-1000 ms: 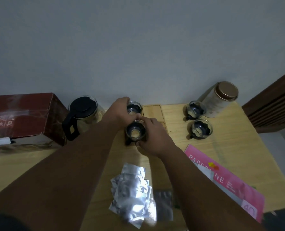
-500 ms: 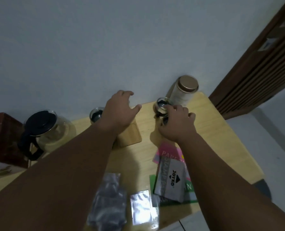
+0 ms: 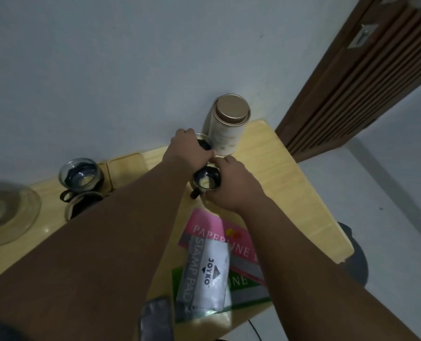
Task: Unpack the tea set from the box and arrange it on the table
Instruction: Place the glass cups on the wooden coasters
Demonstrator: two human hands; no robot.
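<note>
Two small glass tea cups stand at the right of the wooden table [image 3: 290,178], beside a white tea canister [image 3: 226,131] with a bronze lid. My left hand [image 3: 187,151] is closed over the far cup [image 3: 203,141]. My right hand [image 3: 231,183] grips the near cup [image 3: 205,182], whose black handle points toward me. Two more glass cups [image 3: 80,173] sit at the left on wooden coasters [image 3: 127,166], the nearer one partly hidden by my left forearm. The glass teapot [image 3: 5,212] is cut off at the left edge.
A pink and a green paper pack [image 3: 239,244] lie near the front, with a white stamp pad packet [image 3: 205,269] on top. A silver foil sachet [image 3: 156,321] lies at the front edge. The wall is just behind the table. A brown slatted door [image 3: 361,77] stands at the right.
Both hands left the two left cups on the coasters and moved right. My left hand now covers the far right cup and my right hand holds the near one. The view swung right.
</note>
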